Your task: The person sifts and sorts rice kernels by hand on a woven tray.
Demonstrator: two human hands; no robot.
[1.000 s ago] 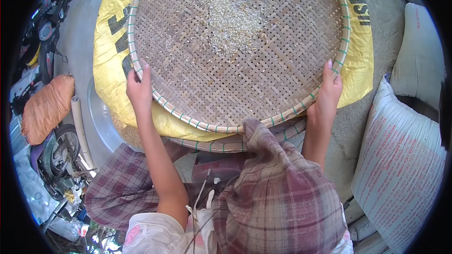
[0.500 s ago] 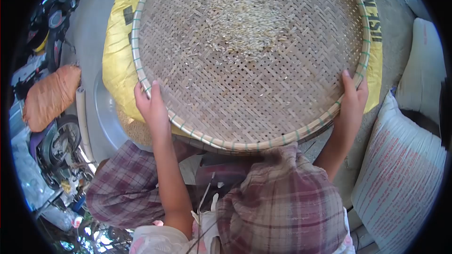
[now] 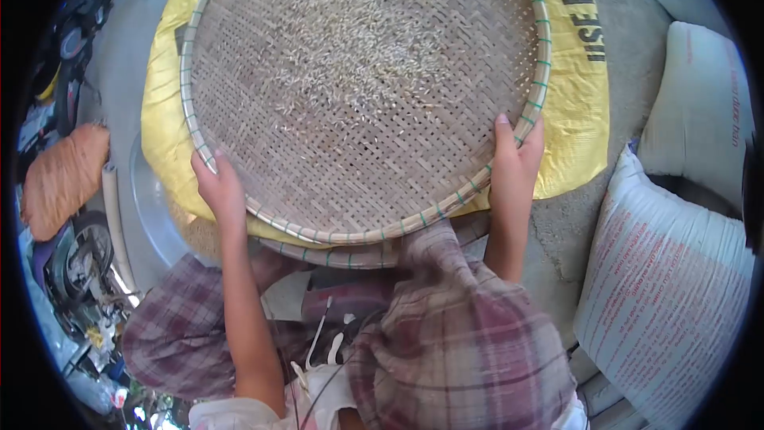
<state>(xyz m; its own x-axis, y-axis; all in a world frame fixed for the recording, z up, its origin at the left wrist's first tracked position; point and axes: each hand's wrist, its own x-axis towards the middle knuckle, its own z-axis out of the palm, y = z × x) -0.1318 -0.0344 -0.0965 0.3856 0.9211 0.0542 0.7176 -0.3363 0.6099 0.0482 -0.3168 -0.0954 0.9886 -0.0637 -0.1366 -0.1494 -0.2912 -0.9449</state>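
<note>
A round woven bamboo winnowing tray (image 3: pixel 342 183), its rim bound with green ties, spans the top middle of the head view. Pale unhusked grains (image 3: pixel 358 56) lie scattered over its middle and far part. My left hand (image 3: pixel 220 189) grips the near left rim, thumb on top. On the near right rim, my right hand (image 3: pixel 516 159) is closed the same way. Beneath the tray spreads a yellow sack (image 3: pixel 577 127) with black lettering. Part of a second woven rim (image 3: pixel 334 257) shows under the tray's near edge, close to my knees.
Stuffed white sacks (image 3: pixel 668 287) with red print stand at the right. On the left are a metal basin (image 3: pixel 155 207) beside a heap of grain (image 3: pixel 199 235), an orange bundle (image 3: pixel 65 179), a pipe (image 3: pixel 116 227) and a wheel (image 3: pixel 82 251).
Both hands and the tray have shifted left in view, and the tray sits higher above the second rim. The grains have spread wider and toward me.
</note>
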